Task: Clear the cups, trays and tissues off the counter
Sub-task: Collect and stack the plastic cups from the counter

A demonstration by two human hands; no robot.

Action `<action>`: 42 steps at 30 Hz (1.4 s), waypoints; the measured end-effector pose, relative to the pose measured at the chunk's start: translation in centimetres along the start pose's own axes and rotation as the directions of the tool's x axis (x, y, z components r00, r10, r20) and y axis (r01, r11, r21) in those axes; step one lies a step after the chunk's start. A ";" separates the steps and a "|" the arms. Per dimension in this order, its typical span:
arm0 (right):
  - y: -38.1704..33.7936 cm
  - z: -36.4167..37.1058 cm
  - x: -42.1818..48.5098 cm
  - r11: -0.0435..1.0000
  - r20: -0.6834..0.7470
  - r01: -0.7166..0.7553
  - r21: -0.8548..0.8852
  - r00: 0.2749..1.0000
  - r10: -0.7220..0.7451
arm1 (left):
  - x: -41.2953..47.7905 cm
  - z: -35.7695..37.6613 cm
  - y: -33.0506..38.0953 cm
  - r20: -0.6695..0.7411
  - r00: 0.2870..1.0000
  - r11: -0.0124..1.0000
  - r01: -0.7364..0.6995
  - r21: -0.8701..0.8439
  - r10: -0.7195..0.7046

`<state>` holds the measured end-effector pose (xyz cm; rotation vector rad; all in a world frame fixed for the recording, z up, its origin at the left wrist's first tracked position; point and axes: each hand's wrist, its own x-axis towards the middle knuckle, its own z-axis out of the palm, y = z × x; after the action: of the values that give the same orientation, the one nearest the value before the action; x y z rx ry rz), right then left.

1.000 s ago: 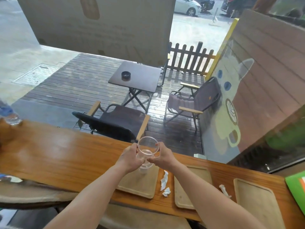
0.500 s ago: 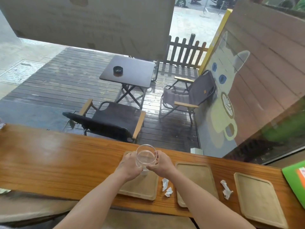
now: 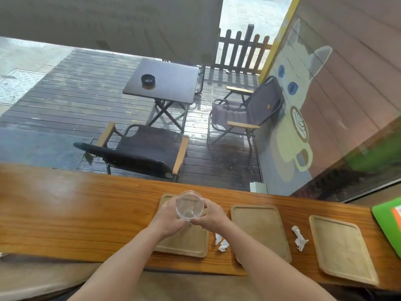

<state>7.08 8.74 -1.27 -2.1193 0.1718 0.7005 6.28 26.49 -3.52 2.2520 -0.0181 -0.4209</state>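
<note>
The clear cup is gripped between left hand and right hand, held above the left tray on the counter. Cup-clearing is judged underway; tissues and trays are left for gathering next.

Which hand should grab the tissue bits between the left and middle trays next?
Right, probably. The right hand sits just above the tissue bits, which lie beside its wrist; the left hand is on the far side of the clear cup and could hold it alone.
</note>
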 end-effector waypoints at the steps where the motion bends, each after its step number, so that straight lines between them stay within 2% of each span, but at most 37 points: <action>1: 0.0 -0.1 0.0 1.000 0.004 0.000 0.002 1.000 0.000 | 0.0 -0.1 -0.2 0.015 1.000 1.000 0.010 0.004 -0.010; 6: 0.8 -0.9 0.1 0.998 0.022 -0.057 -0.028 0.998 0.057 | 0.5 -1.2 -1.2 0.079 0.997 1.000 0.012 -0.003 -0.012; 12: 2.4 -0.2 0.9 0.993 0.029 -0.115 -0.026 0.993 0.116 | 0.8 0.2 -3.0 0.062 0.997 0.994 0.057 -0.096 -0.051; 14: 3.1 0.3 1.1 0.994 0.060 -0.108 0.033 0.993 0.106 | 1.0 1.6 -3.5 0.031 0.995 0.973 0.099 -0.207 -0.095; 16: 3.6 0.9 1.3 0.981 0.091 -0.103 0.162 0.992 0.089 | 1.3 3.0 -3.8 0.024 0.989 0.929 0.145 -0.340 -0.145; 19: 3.6 1.6 1.5 0.937 0.093 -0.114 0.329 0.992 0.088 | 1.8 4.2 -3.9 0.008 0.989 0.908 0.138 -0.395 -0.146; 22: 3.2 1.8 1.2 0.895 0.074 -0.124 0.429 0.992 0.102 | 1.9 4.3 -3.6 0.007 0.994 0.920 0.101 -0.380 -0.106; 26: 2.1 0.2 -0.3 0.892 0.042 -0.098 0.441 0.995 0.088 | 1.3 3.3 -1.7 0.028 0.999 0.943 0.052 -0.329 -0.045; 32: 1.2 -5.0 -5.9 0.871 -0.010 -0.047 0.489 0.998 0.060 | 0.2 2.1 5.1 0.077 0.989 0.963 -0.103 -0.250 0.126; 37: 3.7 -10.8 -12.8 0.826 -0.138 0.023 0.564 0.988 0.067 | -1.1 3.9 13.4 0.155 0.935 0.942 -0.293 -0.166 0.318; 42: 8.1 -15.0 -22.3 0.801 -0.309 0.127 0.585 0.948 0.075 | -6.2 9.6 21.9 0.192 0.873 0.887 -0.408 -0.216 0.448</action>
<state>-8.16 -10.79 11.93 -1.5900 0.4770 0.2229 0.22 5.92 8.69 1.9426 -0.5792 -0.4260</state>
